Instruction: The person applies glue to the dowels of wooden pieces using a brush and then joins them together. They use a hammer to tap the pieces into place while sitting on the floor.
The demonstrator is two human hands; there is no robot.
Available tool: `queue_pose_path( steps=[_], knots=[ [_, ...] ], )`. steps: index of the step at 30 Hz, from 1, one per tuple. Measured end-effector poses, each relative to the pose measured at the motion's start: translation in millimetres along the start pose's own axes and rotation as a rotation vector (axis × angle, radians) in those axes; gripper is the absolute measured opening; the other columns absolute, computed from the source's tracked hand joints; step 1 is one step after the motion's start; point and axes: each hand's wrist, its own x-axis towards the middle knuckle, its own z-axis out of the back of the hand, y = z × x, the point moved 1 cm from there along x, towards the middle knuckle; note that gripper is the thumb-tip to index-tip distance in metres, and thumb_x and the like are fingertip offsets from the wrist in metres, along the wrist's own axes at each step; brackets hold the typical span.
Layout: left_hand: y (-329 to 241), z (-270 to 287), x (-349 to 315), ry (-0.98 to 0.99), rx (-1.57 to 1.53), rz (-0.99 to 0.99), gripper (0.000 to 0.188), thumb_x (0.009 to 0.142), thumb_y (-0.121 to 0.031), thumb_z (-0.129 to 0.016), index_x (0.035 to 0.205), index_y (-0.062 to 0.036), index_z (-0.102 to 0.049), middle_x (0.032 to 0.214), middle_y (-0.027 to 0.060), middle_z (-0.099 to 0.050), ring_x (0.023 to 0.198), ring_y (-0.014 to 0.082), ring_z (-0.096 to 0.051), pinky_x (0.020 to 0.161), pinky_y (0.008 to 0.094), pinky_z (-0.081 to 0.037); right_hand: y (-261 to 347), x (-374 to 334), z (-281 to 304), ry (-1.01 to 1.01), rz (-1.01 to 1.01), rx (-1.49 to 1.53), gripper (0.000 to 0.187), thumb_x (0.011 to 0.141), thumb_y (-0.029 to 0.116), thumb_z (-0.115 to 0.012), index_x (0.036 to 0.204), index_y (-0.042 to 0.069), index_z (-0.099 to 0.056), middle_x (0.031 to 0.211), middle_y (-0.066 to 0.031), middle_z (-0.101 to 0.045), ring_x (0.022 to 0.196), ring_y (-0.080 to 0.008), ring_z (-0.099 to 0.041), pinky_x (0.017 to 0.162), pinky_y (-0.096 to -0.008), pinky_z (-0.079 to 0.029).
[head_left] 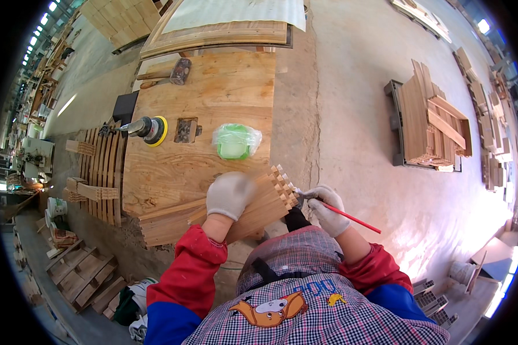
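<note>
Over a stack of narrow wooden boards (265, 201) at the near edge of the bench is my left hand (227, 194) in a white glove; motion smears its fingers. The stack's right ends are uneven, forming pale stepped blocks. My right hand (327, 214), gloved too, is closed round a brush (354, 218) with a long red handle. The brush's dark head is beside the board ends; whether it touches them I cannot tell. More boards (167, 225) lie to the left, partly under the first stack.
On the plywood-topped bench (230, 86) are a green tub (233, 148) in clear plastic, a disc sander (154, 130), a mallet (180, 71) and a recess (186, 130). Slatted wood (101, 172) stands left. A loaded pallet (434, 123) is on the floor at right.
</note>
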Motion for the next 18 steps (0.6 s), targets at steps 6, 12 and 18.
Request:
queue_pose_path(
  steps=[6, 12, 18],
  knots=[
    [3.1, -3.1, 0.1, -0.029, -0.021, -0.008, 0.02, 0.085, -0.027, -0.061, 0.084, -0.0082, -0.066, 0.086, 0.0128, -0.065, 0.085, 0.0336, -0.06, 0.074, 0.0439, -0.048, 11.0, 6.1, 1.1, -0.052, 0.041, -0.104, 0.017, 0.08, 0.004, -0.057, 0.093, 0.001, -0.068, 0.098, -0.0143, -0.057, 0.091, -0.0271, -0.058, 0.081, -0.0335, -0.048],
    [2.9, -1.8, 0.0, -0.026, -0.022, -0.009, 0.02, 0.085, -0.027, -0.061, 0.084, -0.0081, -0.066, 0.086, 0.0129, -0.065, 0.085, 0.0337, -0.06, 0.074, 0.0437, -0.048, 16.7, 10.9, -6.0, 0.042, 0.156, -0.146, 0.025, 0.075, -0.006, -0.055, 0.092, 0.005, -0.069, 0.1, -0.0143, -0.057, 0.093, -0.0276, -0.058, 0.082, -0.0334, -0.047],
    [3.2, -2.5, -0.3, -0.022, -0.021, -0.006, 0.02, 0.085, -0.028, -0.061, 0.084, -0.008, -0.066, 0.086, 0.0131, -0.065, 0.085, 0.0339, -0.06, 0.075, 0.0438, -0.048, 9.6, 10.1, 7.2, -0.009, 0.065, -0.197, 0.023, 0.074, -0.005, -0.055, 0.091, 0.002, -0.068, 0.096, -0.0154, -0.058, 0.093, -0.028, -0.059, 0.081, -0.0338, -0.048]
  ],
)
